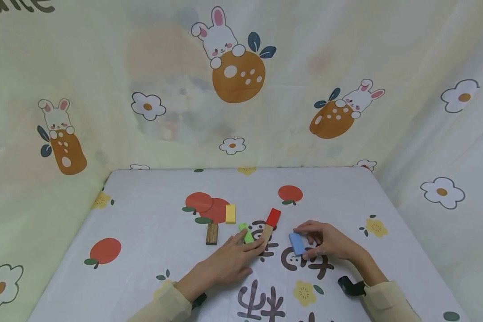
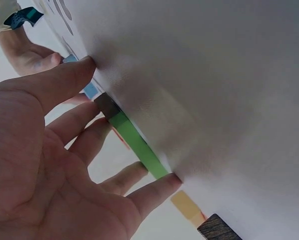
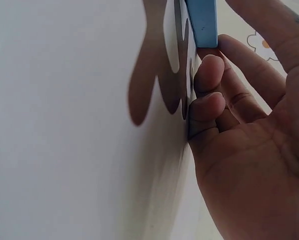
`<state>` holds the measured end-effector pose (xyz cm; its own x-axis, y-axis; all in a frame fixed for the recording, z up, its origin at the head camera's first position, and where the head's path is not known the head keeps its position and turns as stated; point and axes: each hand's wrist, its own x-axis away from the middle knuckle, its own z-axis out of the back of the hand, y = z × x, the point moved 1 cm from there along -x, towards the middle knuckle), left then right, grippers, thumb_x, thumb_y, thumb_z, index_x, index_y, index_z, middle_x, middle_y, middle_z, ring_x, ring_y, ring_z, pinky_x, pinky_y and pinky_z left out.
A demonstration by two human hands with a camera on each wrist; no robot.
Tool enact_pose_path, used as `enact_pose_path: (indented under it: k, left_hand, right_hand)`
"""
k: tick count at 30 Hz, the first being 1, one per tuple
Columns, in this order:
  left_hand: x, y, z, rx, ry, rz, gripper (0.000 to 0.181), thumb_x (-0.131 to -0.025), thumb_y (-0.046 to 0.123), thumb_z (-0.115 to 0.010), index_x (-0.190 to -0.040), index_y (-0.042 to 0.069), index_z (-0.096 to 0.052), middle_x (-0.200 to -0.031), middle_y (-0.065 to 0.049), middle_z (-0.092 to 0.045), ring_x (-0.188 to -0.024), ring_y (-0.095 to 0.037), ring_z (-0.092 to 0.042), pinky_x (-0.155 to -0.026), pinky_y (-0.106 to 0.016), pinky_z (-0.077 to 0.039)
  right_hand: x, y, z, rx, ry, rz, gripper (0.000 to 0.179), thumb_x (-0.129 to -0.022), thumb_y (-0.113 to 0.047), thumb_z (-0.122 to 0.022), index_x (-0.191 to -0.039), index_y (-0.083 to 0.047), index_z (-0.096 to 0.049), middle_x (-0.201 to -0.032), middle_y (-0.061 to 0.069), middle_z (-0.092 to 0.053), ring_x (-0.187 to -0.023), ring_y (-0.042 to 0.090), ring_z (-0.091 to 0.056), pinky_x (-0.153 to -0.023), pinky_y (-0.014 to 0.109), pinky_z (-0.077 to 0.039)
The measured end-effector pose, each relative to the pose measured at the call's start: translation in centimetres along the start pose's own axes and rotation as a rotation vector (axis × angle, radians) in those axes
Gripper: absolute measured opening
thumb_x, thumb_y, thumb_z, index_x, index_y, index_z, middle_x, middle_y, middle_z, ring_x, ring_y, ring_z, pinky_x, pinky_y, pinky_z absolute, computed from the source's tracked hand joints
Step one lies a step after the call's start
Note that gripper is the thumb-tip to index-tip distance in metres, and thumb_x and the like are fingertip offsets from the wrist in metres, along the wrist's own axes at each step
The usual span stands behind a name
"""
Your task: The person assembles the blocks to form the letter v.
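Note:
My left hand point(image 1: 229, 259) lies low over the cloth with its fingers spread and fairly straight. Its fingertips rest at a green block point(image 1: 246, 233) and a tan block point(image 1: 267, 233); the green block point(image 2: 137, 145) also shows beside the fingers in the left wrist view. A red block point(image 1: 273, 217) continues the line at the tan block's far end. To the right, my right hand point(image 1: 330, 241) pinches a blue block point(image 1: 297, 244) between thumb and forefinger. The blue block point(image 3: 203, 22) is partly cut off in the right wrist view, its other fingers curled below it.
A yellow block point(image 1: 230, 214) and a dark brown block point(image 1: 211, 234) lie left of the green one. The table cloth point(image 1: 145, 277) bears printed fruit, flowers and lettering. A patterned curtain point(image 1: 177, 143) hangs behind the table and along its sides.

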<state>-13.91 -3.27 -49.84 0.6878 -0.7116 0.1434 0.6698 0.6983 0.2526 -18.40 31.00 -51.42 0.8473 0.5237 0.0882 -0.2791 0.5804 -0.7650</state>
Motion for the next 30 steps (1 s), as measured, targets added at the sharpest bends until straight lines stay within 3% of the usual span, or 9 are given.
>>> enact_pose_path:
  k: [18, 30]
  left_hand:
    - [-0.19, -0.11, 0.05, 0.003, -0.007, 0.014, 0.076, -0.100, 0.035, -0.073, -0.166, 0.034, -0.035, -0.173, 0.016, -0.033, -0.165, -0.036, -0.025, -0.127, -0.058, -0.038]
    - [-0.13, 0.11, 0.03, 0.013, -0.014, 0.022, 0.076, -0.099, 0.036, -0.073, -0.165, 0.036, -0.036, -0.173, 0.017, -0.033, -0.165, -0.036, -0.024, -0.127, -0.058, -0.037]
  right_hand:
    - [-0.20, -0.13, -0.02, 0.017, 0.013, -0.007, 0.062, -0.078, -0.028, -0.095, -0.134, -0.015, -0.073, -0.120, 0.006, -0.064, -0.085, 0.017, -0.054, -0.068, 0.020, -0.044]
    - [0.07, -0.37, -0.02, 0.013, 0.030, -0.021, 0.060, -0.077, -0.029, -0.096, -0.131, -0.018, -0.072, -0.099, 0.004, -0.061, -0.084, 0.021, -0.054, -0.067, 0.021, -0.042]
